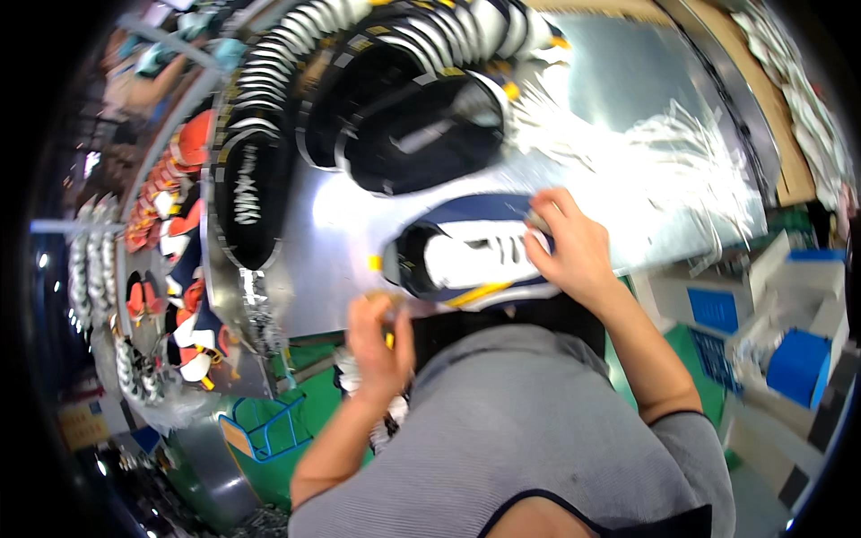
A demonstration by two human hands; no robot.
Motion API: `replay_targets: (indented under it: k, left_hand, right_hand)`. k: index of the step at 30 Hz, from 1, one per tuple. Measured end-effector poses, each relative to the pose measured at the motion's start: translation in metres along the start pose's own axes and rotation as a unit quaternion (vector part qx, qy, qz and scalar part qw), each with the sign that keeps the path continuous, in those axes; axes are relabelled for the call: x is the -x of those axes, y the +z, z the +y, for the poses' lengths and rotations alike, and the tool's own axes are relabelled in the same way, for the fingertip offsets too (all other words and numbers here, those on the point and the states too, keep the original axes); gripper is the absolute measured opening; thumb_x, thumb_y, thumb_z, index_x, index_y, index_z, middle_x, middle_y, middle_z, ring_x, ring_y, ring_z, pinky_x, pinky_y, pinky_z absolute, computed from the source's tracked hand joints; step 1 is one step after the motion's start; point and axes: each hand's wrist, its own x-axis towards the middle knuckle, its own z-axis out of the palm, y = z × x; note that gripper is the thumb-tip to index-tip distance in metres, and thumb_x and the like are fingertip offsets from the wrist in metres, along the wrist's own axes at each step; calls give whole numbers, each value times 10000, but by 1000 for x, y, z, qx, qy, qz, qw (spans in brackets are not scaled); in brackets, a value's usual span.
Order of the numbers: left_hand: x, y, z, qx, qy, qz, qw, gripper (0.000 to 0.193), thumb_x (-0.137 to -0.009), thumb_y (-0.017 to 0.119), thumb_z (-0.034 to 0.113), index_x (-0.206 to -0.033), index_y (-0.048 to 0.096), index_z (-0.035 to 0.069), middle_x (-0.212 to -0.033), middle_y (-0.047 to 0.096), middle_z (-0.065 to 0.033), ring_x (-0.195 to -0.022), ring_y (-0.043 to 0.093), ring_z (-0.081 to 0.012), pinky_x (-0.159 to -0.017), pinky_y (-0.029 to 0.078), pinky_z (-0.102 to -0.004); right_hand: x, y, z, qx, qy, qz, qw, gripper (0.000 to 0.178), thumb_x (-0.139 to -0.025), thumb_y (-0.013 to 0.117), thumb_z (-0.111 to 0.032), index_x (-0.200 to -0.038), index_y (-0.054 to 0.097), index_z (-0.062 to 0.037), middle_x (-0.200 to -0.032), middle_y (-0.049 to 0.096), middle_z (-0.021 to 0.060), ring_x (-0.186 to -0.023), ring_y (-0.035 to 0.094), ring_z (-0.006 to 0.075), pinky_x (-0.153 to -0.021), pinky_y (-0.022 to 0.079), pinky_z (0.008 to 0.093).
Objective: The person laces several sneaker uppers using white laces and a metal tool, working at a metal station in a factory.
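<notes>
A shoe upper (480, 254) in white, navy and yellow lies on the metal table in front of me, its dark opening to the left. My right hand (569, 247) is over the upper's right end, thumb and fingers bent together around something small and greyish that I cannot make out. Off the upper's left end, by the table's near edge, my left hand (378, 345) is raised with its fingers curled in. A small yellowish bit shows at those fingers, blurred, so what they hold is unclear.
Black uppers (421, 134) and a long curved row of nested uppers (269, 81) cover the table's far left. White laces (686, 157) lie loose at the right. Orange and white uppers (184, 224) hang or stack on a left rack. A blue-framed stool (269, 430) stands below left, grey bins (708, 300) at right.
</notes>
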Motion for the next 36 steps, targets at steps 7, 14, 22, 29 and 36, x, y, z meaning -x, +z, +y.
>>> replay_targets:
  k: [7, 14, 22, 29, 36]
  left_hand:
    - [64, 29, 13, 715, -443, 0, 541, 511, -954, 639, 98, -1382, 371, 27, -1171, 607, -188, -1030, 595, -244, -871, 483, -338]
    - [-13, -1, -13, 621, -340, 58, 703, 440, -896, 621, 57, -1318, 497, 69, -1169, 618, -44, -977, 603, -142, -835, 486, -265]
    - [-63, -81, -7, 300, -303, 32, 904, 313, -943, 596, 99, -1236, 580, -11, -1261, 611, -156, -1003, 671, -281, -818, 542, -394]
    - [-143, -24, -213, -359, -274, 27, 892, 448, -893, 670, 331, -1090, 552, -54, -1095, 570, -217, -986, 621, -389, -800, 541, -457]
    - [-234, 49, -266, -393, -362, 210, 818, 817, -760, 750, 535, -1250, 488, -64, -1142, 580, -194, -1091, 537, -358, -942, 438, -479]
  right_hand:
    - [-2, 14, -11, -36, -33, -13, 999, 170, -758, 688, -101, -902, 626, -35, -1009, 636, 73, -674, 647, 290, -586, 498, 391]
    - [-8, 40, -27, -356, 95, -36, 929, 87, -813, 642, -9, -894, 616, -28, -1028, 610, -2, -608, 429, 27, -552, 362, 192]
    - [-38, 69, -47, -441, 155, -106, 877, 151, -948, 631, -157, -1037, 623, -35, -972, 618, -1, -884, 548, 69, -804, 448, 227]
    - [-15, 67, -19, -430, 211, -112, 871, 120, -944, 622, -151, -958, 617, -32, -844, 650, 16, -751, 574, 84, -707, 470, 244]
    - [-7, 70, -17, -158, 38, -114, 980, 129, -870, 713, -168, -926, 674, -59, -766, 659, 112, -603, 637, 223, -565, 484, 309]
